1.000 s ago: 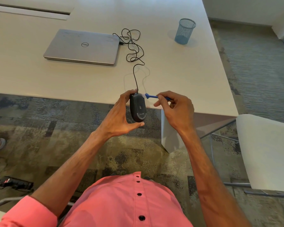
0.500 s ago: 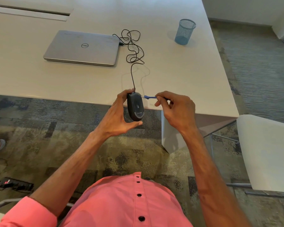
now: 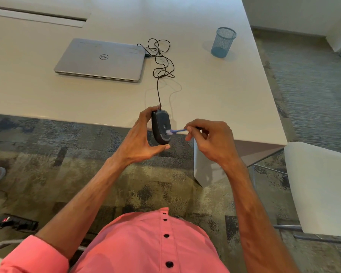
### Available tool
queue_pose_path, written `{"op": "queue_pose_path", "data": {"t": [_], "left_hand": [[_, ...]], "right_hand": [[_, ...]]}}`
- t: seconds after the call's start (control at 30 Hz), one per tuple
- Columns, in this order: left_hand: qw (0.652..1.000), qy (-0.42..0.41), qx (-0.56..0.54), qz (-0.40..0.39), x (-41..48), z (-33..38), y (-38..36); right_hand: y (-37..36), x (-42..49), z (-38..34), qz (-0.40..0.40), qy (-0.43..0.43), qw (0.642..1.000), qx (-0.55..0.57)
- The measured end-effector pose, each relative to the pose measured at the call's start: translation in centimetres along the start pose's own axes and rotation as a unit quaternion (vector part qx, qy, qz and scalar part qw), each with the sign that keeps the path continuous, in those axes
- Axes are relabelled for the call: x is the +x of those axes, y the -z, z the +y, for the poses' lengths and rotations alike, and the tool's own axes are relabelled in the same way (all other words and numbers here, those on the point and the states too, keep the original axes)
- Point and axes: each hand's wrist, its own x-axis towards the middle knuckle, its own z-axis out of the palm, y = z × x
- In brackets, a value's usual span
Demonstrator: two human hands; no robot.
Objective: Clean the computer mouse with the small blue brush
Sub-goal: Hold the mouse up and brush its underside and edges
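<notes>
Brushing is under way: the left hand (image 3: 140,140) clasps the black corded computer mouse (image 3: 161,127) underside-up over the pale worktop (image 3: 215,91) edge, while the right hand (image 3: 211,140) pinches the small blue brush (image 3: 176,131) against it; next likely more light strokes.

In my left hand (image 3: 140,138), a black mouse (image 3: 161,127) with a grey band near its tail end; in my right hand (image 3: 211,140), a small brush (image 3: 176,131) — blue handle, whitish bristles. My shirt (image 3: 146,245) is coral pink with black buttons. A black cord (image 3: 161,60) loops across the off-white table (image 3: 215,91) toward a silver laptop (image 3: 100,60). The mesh cup (image 3: 223,42) is pale blue. Below, the carpet (image 3: 47,154) is mottled — olive, grey and dark patches. The chair (image 3: 323,186) is white.
</notes>
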Motion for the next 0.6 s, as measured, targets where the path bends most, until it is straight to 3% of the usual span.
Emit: {"op": "queue_pose_path", "data": {"t": [0.1, 0.23, 0.5, 0.6], "left_hand": [[1.000, -0.004, 0.006, -0.003, 0.3, 0.1, -0.2], [1.000, -0.011, 0.007, -0.007, 0.5, 0.4, -0.4], [1.000, -0.011, 0.016, 0.005, 0.7, 0.4, 0.3], [1.000, -0.011, 0.020, 0.002, 0.7, 0.4, 0.2]], "right_hand": [[-0.7, 0.4, -1.0, 0.071, -0.010, 0.997, 0.025], [-1.8, 0.8, -2.0, 0.097, 0.011, 0.995, 0.011], [-0.6, 0.7, -1.2, -0.023, 0.080, 0.996, -0.045], [-0.3, 1.2, -1.1, 0.028, 0.068, 0.997, -0.017]]}}
